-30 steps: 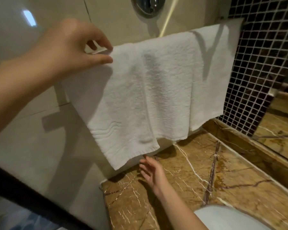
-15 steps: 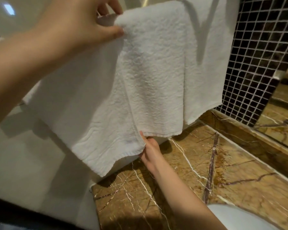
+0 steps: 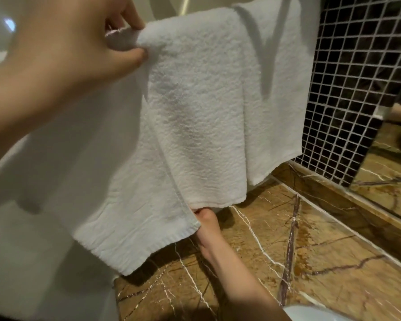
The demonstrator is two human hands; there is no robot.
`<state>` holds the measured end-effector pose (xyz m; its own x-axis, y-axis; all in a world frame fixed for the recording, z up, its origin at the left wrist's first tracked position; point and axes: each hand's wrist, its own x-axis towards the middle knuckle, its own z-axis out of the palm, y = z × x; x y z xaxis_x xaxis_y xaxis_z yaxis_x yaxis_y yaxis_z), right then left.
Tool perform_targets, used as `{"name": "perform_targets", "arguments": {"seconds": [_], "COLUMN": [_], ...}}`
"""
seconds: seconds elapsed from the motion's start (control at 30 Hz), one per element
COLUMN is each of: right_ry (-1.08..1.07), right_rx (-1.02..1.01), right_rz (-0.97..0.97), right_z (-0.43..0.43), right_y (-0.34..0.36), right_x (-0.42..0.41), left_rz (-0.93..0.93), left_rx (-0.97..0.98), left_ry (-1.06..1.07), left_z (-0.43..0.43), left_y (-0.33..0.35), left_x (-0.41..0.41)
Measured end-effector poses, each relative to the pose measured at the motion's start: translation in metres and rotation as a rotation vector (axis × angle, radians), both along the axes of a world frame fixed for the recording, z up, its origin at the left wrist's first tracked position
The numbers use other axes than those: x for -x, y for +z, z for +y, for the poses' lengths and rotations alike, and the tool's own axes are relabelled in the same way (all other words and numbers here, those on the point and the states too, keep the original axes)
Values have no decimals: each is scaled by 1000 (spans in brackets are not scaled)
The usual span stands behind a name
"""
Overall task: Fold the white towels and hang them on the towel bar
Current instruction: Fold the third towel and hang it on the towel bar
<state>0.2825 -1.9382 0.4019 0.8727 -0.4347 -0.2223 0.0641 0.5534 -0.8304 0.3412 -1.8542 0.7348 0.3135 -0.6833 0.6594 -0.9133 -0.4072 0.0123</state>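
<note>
A: Where's towel (image 3: 195, 112)?
B: Hangs long-axis down from top corner, pinched by left hand (image 3: 63, 66).
A: And right hand (image 3: 206, 225)?
B: Directly below, at hem; fingers hidden, grip undetermined.

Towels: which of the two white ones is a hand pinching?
The left towel, nearer the camera: the left hand pinches its top corner. The right towel hangs untouched beside the black tiles.
</note>
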Motion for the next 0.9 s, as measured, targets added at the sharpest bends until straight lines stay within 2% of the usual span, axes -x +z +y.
{"name": "perform_targets", "arguments": {"seconds": [0.13, 0.37, 0.6, 0.7, 0.9], "right_ry": [10, -242, -239, -202, -203], "right_rx": [-111, -469, -503, -558, -517], "right_rz": [-102, -234, -222, -220, -162], "right_z": [-19, -73, -109, -114, -116], "right_y": [3, -5, 0, 3, 4], "right_x": [13, 27, 24, 18, 16], "left_rz": [-63, -199, -366, -394, -479], "left_rx": [-38, -28, -132, -110, -23], "left_ry": [-57, -156, -99, -83, -106], "left_z": [-9, -64, -126, -142, -148], "left_y": [5, 9, 8, 6, -2], "left_x": [-1, 13, 20, 18, 10]}}
